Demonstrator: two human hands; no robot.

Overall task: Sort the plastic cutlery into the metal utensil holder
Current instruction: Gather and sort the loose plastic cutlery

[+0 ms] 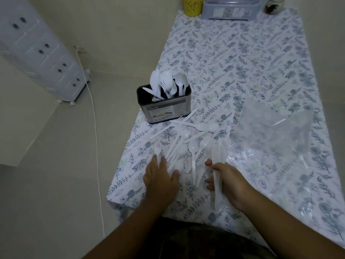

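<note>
Right hand (pixel 226 182) grips bundle of knives (pixel 217 165), collecting same type. Left hand (pixel 161 179) flat, fingers spread on loose cutlery pile (pixel 184 141). Metal holder (pixel 164 107) just beyond, part-filled.

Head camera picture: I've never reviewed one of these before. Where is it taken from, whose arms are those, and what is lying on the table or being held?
There is no machine here. The camera sits on a person's head and looks down, so both arms reaching in from the bottom are that person's own. The left hand lies with straight fingers on loose white plastic cutlery scattered on the flowered tablecloth. The right hand grips a small bundle of white pieces; they look like knives, but blur leaves that unsure. Behind the pile stands the metal utensil holder, already holding knives, forks and spoons upright. A clear plastic bag lies to the right.
</note>
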